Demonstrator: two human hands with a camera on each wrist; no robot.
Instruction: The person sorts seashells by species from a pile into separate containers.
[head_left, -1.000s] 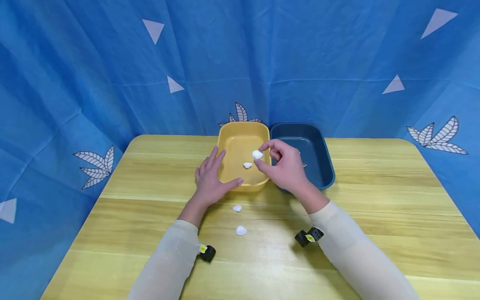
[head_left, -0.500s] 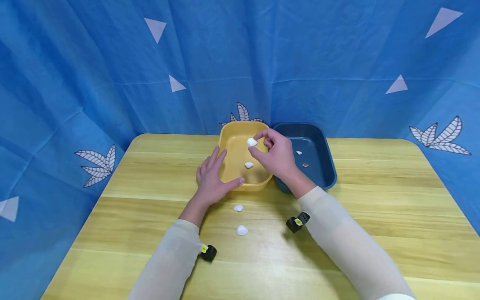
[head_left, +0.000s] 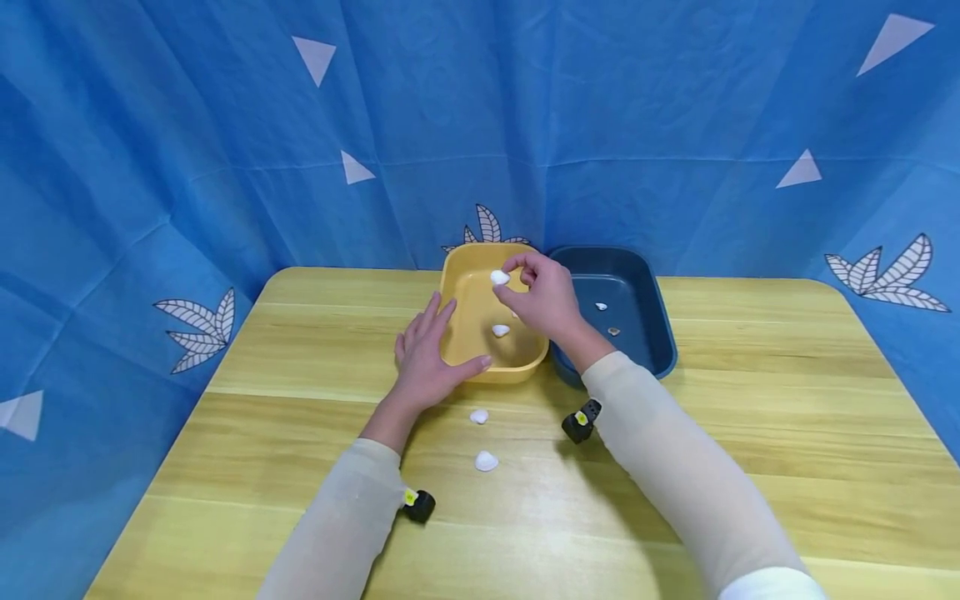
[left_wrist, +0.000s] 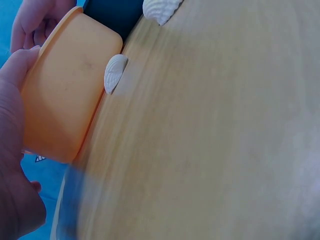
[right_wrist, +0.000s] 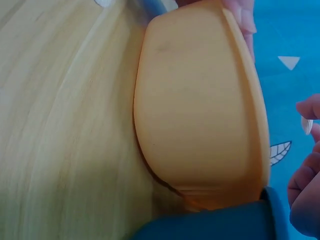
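Note:
Between thumb and index finger my right hand pinches a white seashell, above the inside of the yellow bin. The same pinched shell shows edge-on in the right wrist view. Another white shell lies on the bin's floor, and a small pale bit beside my right hand is mostly hidden by it. My left hand rests at the bin's near left corner, fingers spread along the left side and thumb on the front rim. Two more white shells, a nearer one and a farther one, lie on the table before the bin.
A dark blue bin stands against the yellow bin's right side, with a small white shell and a small brownish shell inside. Behind the wooden table hangs a blue curtain.
My right hand has moved left and away from me with the pinched shell, farther over the yellow bin, uncovering the small shells in the blue bin. The left hand has stayed in place.

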